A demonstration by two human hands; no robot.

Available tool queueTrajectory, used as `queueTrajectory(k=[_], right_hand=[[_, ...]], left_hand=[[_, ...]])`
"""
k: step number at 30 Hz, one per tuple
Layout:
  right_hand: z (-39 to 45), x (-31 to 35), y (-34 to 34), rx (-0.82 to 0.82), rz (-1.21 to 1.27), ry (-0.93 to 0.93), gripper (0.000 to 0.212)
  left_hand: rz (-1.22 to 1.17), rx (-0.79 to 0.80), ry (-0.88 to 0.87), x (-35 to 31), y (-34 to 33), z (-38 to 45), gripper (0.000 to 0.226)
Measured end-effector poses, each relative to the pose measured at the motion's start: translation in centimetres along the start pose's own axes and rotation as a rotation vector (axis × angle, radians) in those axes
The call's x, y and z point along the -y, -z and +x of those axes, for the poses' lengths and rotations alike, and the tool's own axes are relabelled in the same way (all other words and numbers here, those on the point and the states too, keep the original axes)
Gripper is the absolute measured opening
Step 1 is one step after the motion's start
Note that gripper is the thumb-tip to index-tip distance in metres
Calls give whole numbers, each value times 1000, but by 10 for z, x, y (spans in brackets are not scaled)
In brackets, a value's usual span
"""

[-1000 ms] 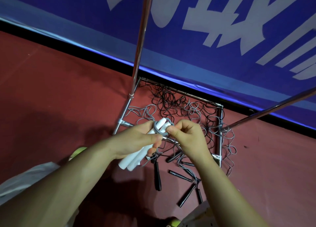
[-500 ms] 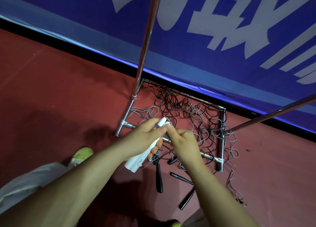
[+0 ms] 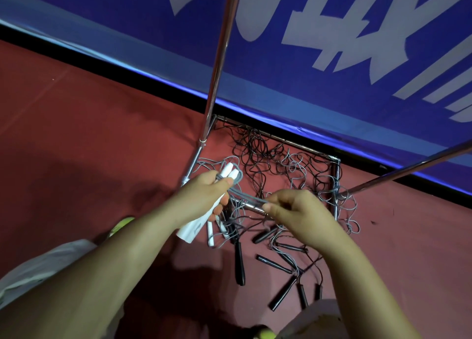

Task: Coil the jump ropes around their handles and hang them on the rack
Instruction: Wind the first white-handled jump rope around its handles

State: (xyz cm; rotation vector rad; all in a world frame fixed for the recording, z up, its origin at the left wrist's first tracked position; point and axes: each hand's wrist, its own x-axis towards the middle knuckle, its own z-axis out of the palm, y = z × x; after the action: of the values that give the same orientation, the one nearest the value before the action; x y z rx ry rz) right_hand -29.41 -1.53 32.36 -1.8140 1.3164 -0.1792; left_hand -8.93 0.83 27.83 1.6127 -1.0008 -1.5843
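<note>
Two white handles (image 3: 204,211) gripped in the left hand (image 3: 207,198); right hand (image 3: 293,211) pinches grey rope (image 3: 249,198) toward 3 o'clock. Mid-coil, I'd say. Next wrap needs steady tension.

Dim, blue-tinged light, soft shadows across the red floor (image 3: 76,134), wide-angle bending at edges

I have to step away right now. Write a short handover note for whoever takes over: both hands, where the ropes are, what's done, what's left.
Left hand grips the pair of white handles, with grey cord looped near their top.
Right hand pinches that cord, pulled taut to the side.
Loose ropes lie tangled on the floor inside the rack's base frame; black handles lie scattered in front.
Done: coiling of this rope begun.
Left: finish the coil, hang it on the rack, then coil and hang the remaining ropes. No hung rope is in view.
</note>
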Motion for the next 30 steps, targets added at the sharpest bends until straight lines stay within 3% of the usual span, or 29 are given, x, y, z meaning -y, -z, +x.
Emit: queueTrajectory(k=[4,7,19,25,27,30], right_hand=[[-1,8,6,8,360,59,31],[-1,10,5,35,533,69,29],[12,2,-2,48,477,57,17],[23,-12,-15,313,726,-287,25],[24,-14,-15,295,863,-357,24],[23,-10,-13,227,1013,-269,19]], left_hand=[[180,101,14,4,-1,-2,17],[290,191,17,2,-6,-6,20],[400,546,5,-2,-31,-30,16],[304,531,-118,-6,-35,-40,16],[191,473,-117,-6,-31,-38,24],[-38,358,-113,-7,-23,-33,26]])
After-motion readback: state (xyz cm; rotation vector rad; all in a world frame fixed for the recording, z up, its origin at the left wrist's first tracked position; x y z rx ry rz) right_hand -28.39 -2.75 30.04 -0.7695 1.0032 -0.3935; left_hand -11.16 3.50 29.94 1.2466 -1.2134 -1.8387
